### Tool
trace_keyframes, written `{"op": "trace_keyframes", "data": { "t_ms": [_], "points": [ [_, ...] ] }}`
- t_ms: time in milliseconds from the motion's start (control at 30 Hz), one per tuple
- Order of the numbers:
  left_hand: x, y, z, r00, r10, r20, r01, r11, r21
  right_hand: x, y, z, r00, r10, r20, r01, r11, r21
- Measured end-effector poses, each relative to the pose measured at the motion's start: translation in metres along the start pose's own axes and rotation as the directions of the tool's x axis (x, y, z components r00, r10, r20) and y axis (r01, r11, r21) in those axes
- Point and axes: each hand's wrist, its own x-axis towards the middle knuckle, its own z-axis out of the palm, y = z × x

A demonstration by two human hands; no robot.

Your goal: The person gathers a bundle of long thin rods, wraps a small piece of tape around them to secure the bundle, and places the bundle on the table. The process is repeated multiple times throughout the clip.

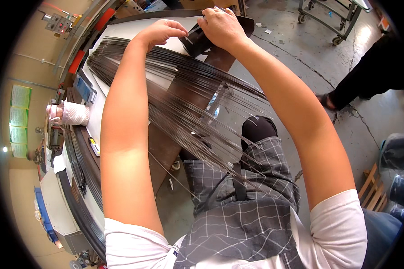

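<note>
At the far end of the bench, my right hand [222, 28] is curled over a glossy black piece [196, 42], whose exact kind I cannot make out. Just left of it, my left hand [162, 33] has its thumb and fingers pinched together, close to the black piece. Whatever sits in that pinch is too small to name. Below both hands, a wide bundle of long, thin dark strips [179, 105] fans across the bench. Their near ends hang past its edge over my checked apron [242, 224].
On the left stand a white textured cup [75, 113], a blue tray [84, 88] and a yellow utility knife [94, 146]. The bench's brown edge [164, 154] runs near my knees. A wheeled cart [345, 22], another person's leg [368, 71] and a wooden pallet [373, 188] are at right.
</note>
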Motion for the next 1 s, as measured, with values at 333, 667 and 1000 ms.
{"op": "trace_keyframes", "data": {
  "t_ms": [333, 667, 1000],
  "points": [
    [-0.012, -0.019, -0.009, 0.999, 0.028, -0.021, -0.03, 0.99, -0.138, 0.001, -0.013, -0.015, 0.993, -0.043, -0.109, 0.044, 0.999, 0.006],
    [-0.013, -0.022, 0.008, 0.992, -0.115, -0.044, 0.109, 0.987, -0.116, 0.0, -0.014, -0.01, 0.986, -0.042, -0.163, 0.032, 0.998, -0.06],
    [-0.063, -0.031, 0.038, 0.841, 0.099, -0.532, -0.087, 0.995, 0.048, 0.004, -0.013, -0.025, 0.997, -0.024, 0.079, 0.025, 1.0, -0.01]
  ]
}}
